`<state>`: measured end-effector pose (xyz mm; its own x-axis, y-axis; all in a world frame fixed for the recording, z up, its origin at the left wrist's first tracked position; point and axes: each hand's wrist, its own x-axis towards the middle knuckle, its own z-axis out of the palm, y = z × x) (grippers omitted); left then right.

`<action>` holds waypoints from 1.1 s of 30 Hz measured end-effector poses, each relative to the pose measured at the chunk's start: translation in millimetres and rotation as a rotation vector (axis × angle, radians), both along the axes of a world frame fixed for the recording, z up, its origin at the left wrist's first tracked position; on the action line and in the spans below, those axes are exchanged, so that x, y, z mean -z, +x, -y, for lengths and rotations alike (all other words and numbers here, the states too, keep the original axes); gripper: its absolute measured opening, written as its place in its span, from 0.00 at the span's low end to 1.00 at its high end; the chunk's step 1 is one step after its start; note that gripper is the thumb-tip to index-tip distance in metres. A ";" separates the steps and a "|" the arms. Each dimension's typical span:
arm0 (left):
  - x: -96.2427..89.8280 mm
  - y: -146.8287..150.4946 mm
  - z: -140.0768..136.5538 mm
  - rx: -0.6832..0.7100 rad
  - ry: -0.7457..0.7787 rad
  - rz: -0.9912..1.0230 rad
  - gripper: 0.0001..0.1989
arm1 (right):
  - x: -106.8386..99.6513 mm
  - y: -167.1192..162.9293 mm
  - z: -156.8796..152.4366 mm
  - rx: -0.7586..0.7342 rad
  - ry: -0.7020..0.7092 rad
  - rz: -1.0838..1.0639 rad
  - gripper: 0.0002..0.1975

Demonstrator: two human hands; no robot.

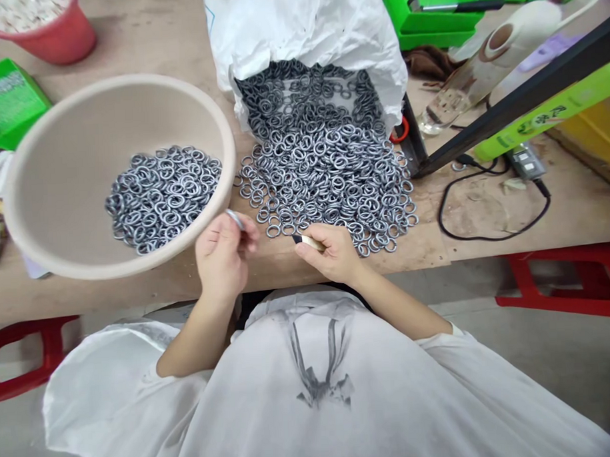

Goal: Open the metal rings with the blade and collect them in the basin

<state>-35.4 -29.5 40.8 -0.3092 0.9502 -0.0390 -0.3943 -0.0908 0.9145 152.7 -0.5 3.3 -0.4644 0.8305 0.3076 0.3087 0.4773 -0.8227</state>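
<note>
My left hand (220, 255) is closed, pinching a single grey metal ring (234, 219) between thumb and fingers beside the rim of a large beige basin (83, 169). A heap of similar rings (168, 193) lies inside that basin. My right hand (336, 254) is wrapped round a small tool with a cream handle and a dark, flat tip (309, 242); its exact kind is unclear. Just beyond this hand, a spread of loose rings (328, 174) covers the table and runs back into the mouth of a white sack (308, 28) lying on its side.
A black bar (520, 94) slants up at the right, near a clear spray bottle (455, 96) and a black cable (455, 236). Green trays (438, 30) stand at the back right. A red bucket (63, 37) and another green tray (13, 99) are at the left.
</note>
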 end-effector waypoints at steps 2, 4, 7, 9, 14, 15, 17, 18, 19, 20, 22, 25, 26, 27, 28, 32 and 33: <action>-8.1 -6.6 -5.6 -0.076 -0.013 0.085 0.17 | 0.7 0.2 0.3 0.003 0.002 -0.007 0.16; -17.6 -8.9 -9.7 -0.124 -0.051 0.232 0.17 | 0.9 0.4 0.6 0.008 0.007 -0.021 0.16; -33.5 -7.9 -11.9 -0.148 -0.104 0.475 0.21 | 0.4 1.2 1.2 0.017 0.007 -0.031 0.16; -43.7 -7.5 -11.4 -0.109 -0.124 0.547 0.24 | -0.2 2.0 1.8 0.025 0.001 -0.028 0.16; -60.4 -16.6 -7.4 -0.090 -0.032 0.392 0.29 | -1.0 5.0 2.4 0.040 -0.029 -0.002 0.18; -61.9 -20.7 -6.8 -0.095 0.000 0.392 0.30 | -1.0 5.5 2.3 0.044 -0.029 0.000 0.18; -63.3 -30.6 -7.1 -0.087 0.039 0.449 0.29 | -0.8 5.9 2.0 0.051 -0.019 -0.016 0.18; -63.2 -35.9 -8.1 -0.081 0.042 0.493 0.28 | -0.7 5.8 1.9 0.053 -0.013 -0.028 0.17; -62.9 -41.0 -9.6 -0.076 0.031 0.540 0.27 | -0.6 5.5 1.8 0.054 -0.009 -0.038 0.17; -62.5 -45.5 -11.3 -0.075 0.013 0.578 0.25 | -0.6 5.2 1.7 0.053 -0.005 -0.047 0.17; -62.2 -51.8 -14.6 -0.080 -0.038 0.599 0.24 | -0.9 4.5 1.4 0.051 -0.005 -0.057 0.16; -62.2 -51.4 -13.7 -0.074 -0.073 0.430 0.27 | -2.1 4.4 0.3 0.057 -0.009 -0.061 0.17; -61.3 -48.5 -11.1 -0.049 -0.060 0.345 0.28 | -2.6 4.9 -0.4 0.066 -0.012 -0.061 0.17; -59.3 -44.3 -7.5 -0.010 -0.036 0.259 0.27 | -3.2 5.6 -1.3 0.080 -0.019 -0.061 0.18; -55.6 -39.0 -3.3 0.042 -0.005 0.171 0.26 | -3.7 6.6 -2.3 0.099 -0.028 -0.063 0.18; -20.9 -11.7 7.7 0.327 0.032 -0.388 0.12 | -5.5 12.0 -6.8 0.207 -0.068 -0.113 0.20; -7.9 -5.6 6.9 0.385 0.019 -0.620 0.10 | -5.7 13.4 -7.7 0.232 -0.080 -0.133 0.21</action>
